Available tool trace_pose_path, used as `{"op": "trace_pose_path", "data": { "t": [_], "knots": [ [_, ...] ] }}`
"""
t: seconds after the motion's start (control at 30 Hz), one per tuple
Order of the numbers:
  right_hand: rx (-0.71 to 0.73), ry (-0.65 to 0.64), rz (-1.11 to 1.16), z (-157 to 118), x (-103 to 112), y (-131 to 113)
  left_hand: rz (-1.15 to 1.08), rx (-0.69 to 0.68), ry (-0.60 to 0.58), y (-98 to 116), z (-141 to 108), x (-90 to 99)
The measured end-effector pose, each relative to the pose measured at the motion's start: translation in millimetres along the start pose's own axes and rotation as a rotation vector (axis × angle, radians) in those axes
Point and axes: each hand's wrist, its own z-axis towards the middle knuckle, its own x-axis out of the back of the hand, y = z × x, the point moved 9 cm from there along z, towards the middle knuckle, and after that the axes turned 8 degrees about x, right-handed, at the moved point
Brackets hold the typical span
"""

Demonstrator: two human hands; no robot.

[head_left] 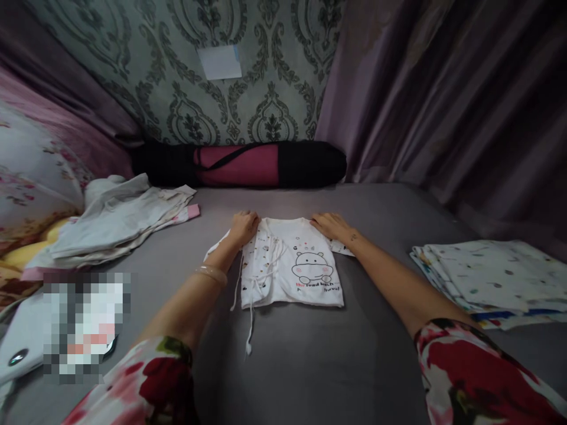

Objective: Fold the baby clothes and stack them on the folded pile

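Two hands (245,227) (329,226), loosely curled, touching white shirt (287,264)

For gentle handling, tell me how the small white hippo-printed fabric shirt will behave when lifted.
The white fabric shirt lies flat and looks thin, so it's probably light and floppy. Its white cord ties trail loosely and may dangle.

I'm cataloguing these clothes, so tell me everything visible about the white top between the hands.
The white top looks like soft, thin fabric, with a patterned front panel, tie strings, a cartoon animal and lettering beneath. It lies spread flat on the grey sheet, neckline away from the person, one string trailing past the hem. The left hand and right hand touch its shoulders.
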Motion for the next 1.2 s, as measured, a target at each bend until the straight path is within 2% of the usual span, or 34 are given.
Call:
{"op": "trace_pose_path", "data": {
  "t": [0.07,0.17,0.27,0.33,0.4,0.5,0.67,0.77,0.83,0.93,1.07,1.2],
  "knots": [
    [-0.067,0.029,-0.006,-2,1,1,0.019,0.046,-0.012,1,-3,3.2],
    [-0.14,0.161,-0.03,-11,7,-11,0.032,0.078,0.006,11,-14,13.9],
    [-0.061,0.215,0.031,-16,0,-42,-0.042,-0.039,-0.02,39,-29,15.1],
    [-0.014,0.186,0.101,-16,-11,-59,-0.081,-0.123,-0.071,58,-38,6.3],
    [-0.023,0.143,0.167,-15,-24,-67,-0.073,-0.143,-0.129,69,-44,-7.9],
    [-0.056,0.11,0.239,-13,-36,-67,-0.034,-0.109,-0.172,71,-49,-25.9],
    [-0.023,0.095,0.376,-11,-33,-63,0.001,-0.098,-0.205,68,-50,-34.9],
    [-0.054,0.174,0.556,-17,-15,-42,0.003,-0.073,-0.296,67,-47,-36.3],
    [-0.147,0.281,0.626,-31,2,-12,0.001,-0.051,-0.347,69,-45,-34.6],
    [-0.272,0.302,0.609,-68,15,34,0.008,-0.026,-0.328,79,-44,-24.3],
    [-0.314,0.105,0.487,-117,4,71,-0.079,-0.075,-0.158,120,-44,-1.6],
    [-0.423,-0.101,0.322,-140,-18,80,-0.204,-0.184,-0.158,175,-44,-1.0]
  ]
}}
